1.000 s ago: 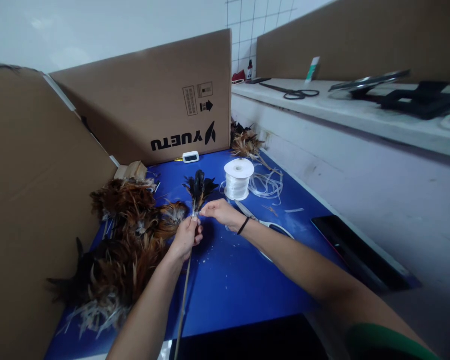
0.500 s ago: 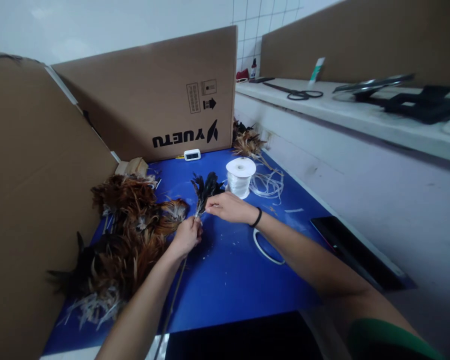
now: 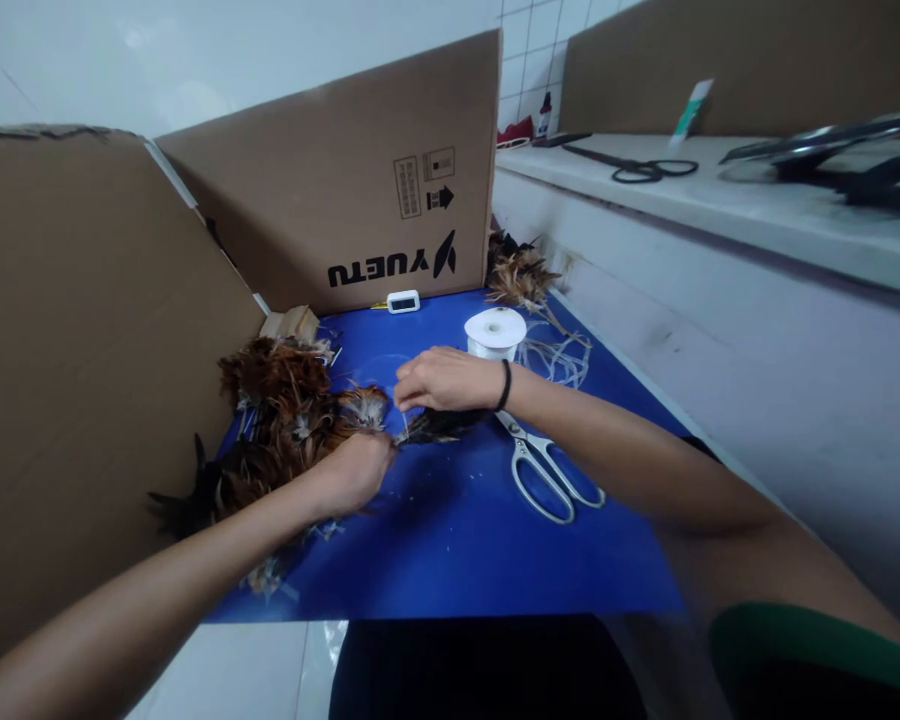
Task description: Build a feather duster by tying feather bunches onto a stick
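A bundle of dark feathers (image 3: 450,426) lies nearly level over the blue table, its tips pointing right. My left hand (image 3: 360,470) is closed around its base end. Just above the bundle, my right hand (image 3: 446,380) is pinched on a thin pale strand that runs down to the base. Behind my right hand stands a white spool (image 3: 495,335), partly covered by it. Silver-handled scissors (image 3: 547,470) lie right of the bundle, their blades partly hidden by my right wrist. Brown and black feather bunches (image 3: 277,430) are heaped to the left of my left hand.
Cardboard panels (image 3: 330,190) wall the left and back of the blue table (image 3: 450,560). A small white device (image 3: 403,302) sits at the back. More feathers (image 3: 521,275) lie in the far corner. Black scissors (image 3: 645,170) and a glue stick (image 3: 692,112) are on the right ledge.
The dark feather bundle has swung from pointing up to pointing right. My left forearm now reaches in from further left. The silver-handled scissors show more, and the camera view has shifted.
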`<state>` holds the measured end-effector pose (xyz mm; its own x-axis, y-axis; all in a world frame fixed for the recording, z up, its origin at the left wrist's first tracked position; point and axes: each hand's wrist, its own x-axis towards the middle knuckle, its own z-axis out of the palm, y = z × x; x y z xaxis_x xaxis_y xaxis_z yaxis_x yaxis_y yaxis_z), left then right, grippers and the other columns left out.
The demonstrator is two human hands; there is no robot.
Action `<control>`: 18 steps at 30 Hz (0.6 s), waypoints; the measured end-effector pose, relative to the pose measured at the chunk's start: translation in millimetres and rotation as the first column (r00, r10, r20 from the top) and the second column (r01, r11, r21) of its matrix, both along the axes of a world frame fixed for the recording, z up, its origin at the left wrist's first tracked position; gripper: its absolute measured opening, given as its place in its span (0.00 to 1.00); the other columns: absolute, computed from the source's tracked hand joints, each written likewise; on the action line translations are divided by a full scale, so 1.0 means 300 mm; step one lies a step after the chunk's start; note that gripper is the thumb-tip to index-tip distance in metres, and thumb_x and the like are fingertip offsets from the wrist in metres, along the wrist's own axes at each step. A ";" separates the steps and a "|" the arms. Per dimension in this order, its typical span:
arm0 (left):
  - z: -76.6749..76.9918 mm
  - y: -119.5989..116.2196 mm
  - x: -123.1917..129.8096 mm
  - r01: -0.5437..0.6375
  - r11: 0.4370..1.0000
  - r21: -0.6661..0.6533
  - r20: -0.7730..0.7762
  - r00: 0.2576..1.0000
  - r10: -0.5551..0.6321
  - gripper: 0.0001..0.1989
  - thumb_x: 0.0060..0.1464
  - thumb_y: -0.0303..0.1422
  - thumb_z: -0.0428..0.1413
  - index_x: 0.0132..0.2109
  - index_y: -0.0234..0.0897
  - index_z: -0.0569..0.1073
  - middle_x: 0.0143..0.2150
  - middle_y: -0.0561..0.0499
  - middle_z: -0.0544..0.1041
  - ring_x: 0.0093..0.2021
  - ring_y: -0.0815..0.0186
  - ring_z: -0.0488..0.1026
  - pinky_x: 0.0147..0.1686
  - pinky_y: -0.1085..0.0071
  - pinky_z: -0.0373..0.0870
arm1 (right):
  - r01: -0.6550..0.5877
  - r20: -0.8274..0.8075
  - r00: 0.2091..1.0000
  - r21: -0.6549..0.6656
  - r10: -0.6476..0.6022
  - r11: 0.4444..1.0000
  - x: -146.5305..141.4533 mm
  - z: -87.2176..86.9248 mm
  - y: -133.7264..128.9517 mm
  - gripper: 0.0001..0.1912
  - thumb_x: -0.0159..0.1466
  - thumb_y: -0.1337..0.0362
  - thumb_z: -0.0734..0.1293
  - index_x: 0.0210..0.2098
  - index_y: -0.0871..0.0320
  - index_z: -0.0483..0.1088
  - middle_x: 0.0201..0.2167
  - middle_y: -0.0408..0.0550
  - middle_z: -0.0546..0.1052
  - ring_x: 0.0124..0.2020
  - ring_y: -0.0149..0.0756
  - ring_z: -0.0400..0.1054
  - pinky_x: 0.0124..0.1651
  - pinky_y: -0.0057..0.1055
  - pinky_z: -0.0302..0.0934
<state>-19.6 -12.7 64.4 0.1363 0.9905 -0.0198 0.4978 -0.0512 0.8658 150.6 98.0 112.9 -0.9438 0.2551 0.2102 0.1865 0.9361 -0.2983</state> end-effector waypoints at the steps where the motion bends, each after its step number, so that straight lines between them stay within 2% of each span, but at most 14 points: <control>1: 0.019 -0.018 0.000 0.055 0.998 -0.017 -0.048 0.997 -0.056 0.14 0.39 0.17 0.57 0.17 0.38 0.66 0.16 0.53 0.63 0.18 0.71 0.51 0.20 0.73 0.48 | -0.070 -0.004 0.998 -0.071 0.070 0.995 -0.006 0.001 0.008 0.05 0.58 0.67 0.67 0.28 0.56 0.76 0.28 0.42 0.75 0.28 0.28 0.64 0.31 0.25 0.48; 2: 0.039 -0.035 0.001 0.107 0.993 -0.048 -0.089 0.990 -0.111 0.13 0.39 0.17 0.57 0.18 0.38 0.66 0.17 0.53 0.63 0.17 0.71 0.51 0.20 0.73 0.48 | -0.142 -0.010 0.990 -0.157 0.142 0.977 -0.011 0.000 0.015 0.05 0.57 0.67 0.67 0.29 0.56 0.76 0.28 0.42 0.76 0.28 0.28 0.65 0.32 0.25 0.50; 4: 0.086 -0.065 0.008 0.196 0.970 -0.147 -0.131 0.968 -0.216 0.11 0.41 0.20 0.58 0.20 0.38 0.67 0.17 0.53 0.64 0.17 0.71 0.52 0.19 0.73 0.47 | -0.258 -0.043 0.965 -0.344 0.260 0.903 -0.019 -0.010 0.029 0.04 0.56 0.67 0.68 0.28 0.57 0.77 0.26 0.41 0.76 0.28 0.27 0.66 0.34 0.24 0.53; 7: 0.155 -0.096 0.032 0.263 0.920 -0.292 -0.096 0.948 -0.302 0.09 0.47 0.27 0.57 0.22 0.37 0.67 0.19 0.52 0.65 0.18 0.71 0.55 0.19 0.74 0.51 | -0.345 -0.113 0.931 -0.583 0.347 0.735 -0.026 -0.041 0.035 0.07 0.54 0.63 0.70 0.29 0.61 0.77 0.26 0.44 0.76 0.30 0.29 0.68 0.36 0.24 0.57; 11: 0.202 -0.115 0.059 0.362 0.787 -0.499 0.087 0.925 -0.370 0.12 0.54 0.40 0.52 0.29 0.37 0.65 0.23 0.54 0.63 0.21 0.72 0.58 0.19 0.77 0.55 | -0.361 -0.172 0.906 -0.790 0.386 0.496 -0.021 -0.104 0.012 0.14 0.54 0.59 0.70 0.32 0.65 0.76 0.30 0.47 0.76 0.33 0.30 0.68 0.40 0.25 0.59; 13: 0.197 -0.115 0.059 0.402 0.753 -0.520 0.181 0.914 -0.363 0.15 0.56 0.44 0.48 0.31 0.36 0.62 0.24 0.56 0.60 0.21 0.74 0.56 0.19 0.78 0.55 | -0.317 -0.192 0.930 -0.850 0.312 0.421 -0.013 -0.144 -0.004 0.17 0.54 0.57 0.70 0.33 0.67 0.75 0.28 0.47 0.75 0.29 0.27 0.66 0.35 0.24 0.59; 14: 0.187 -0.112 0.055 0.404 0.761 -0.508 0.219 0.915 -0.340 0.16 0.56 0.45 0.47 0.31 0.36 0.61 0.24 0.56 0.59 0.21 0.75 0.55 0.18 0.79 0.54 | -0.287 -0.200 0.949 -0.869 0.245 0.404 -0.008 -0.165 -0.010 0.17 0.54 0.56 0.70 0.33 0.67 0.74 0.26 0.46 0.74 0.26 0.26 0.64 0.31 0.23 0.58; 16: 0.160 -0.104 0.043 0.340 0.823 -0.455 0.275 0.933 -0.234 0.16 0.57 0.46 0.46 0.31 0.36 0.59 0.24 0.58 0.57 0.18 0.78 0.52 0.17 0.80 0.50 | -0.230 -0.219 0.973 -0.888 0.073 0.398 0.001 -0.206 -0.018 0.18 0.53 0.54 0.70 0.32 0.66 0.74 0.20 0.41 0.70 0.19 0.22 0.56 0.21 0.21 0.51; 18: 0.126 -0.090 0.031 0.194 0.896 -0.399 0.307 0.949 -0.070 0.16 0.57 0.45 0.46 0.32 0.37 0.59 0.23 0.59 0.57 0.16 0.79 0.49 0.15 0.81 0.45 | -0.174 -0.228 0.969 -0.903 -0.096 0.394 0.009 -0.238 -0.023 0.18 0.53 0.54 0.69 0.33 0.64 0.73 0.17 0.37 0.66 0.15 0.20 0.48 0.17 0.21 0.43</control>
<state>-10.3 -39.8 102.2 0.3270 0.8694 -0.3705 0.2488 0.2991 0.9212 153.2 91.1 41.5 -0.9218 0.3827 0.0619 -0.0345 0.0780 -0.9964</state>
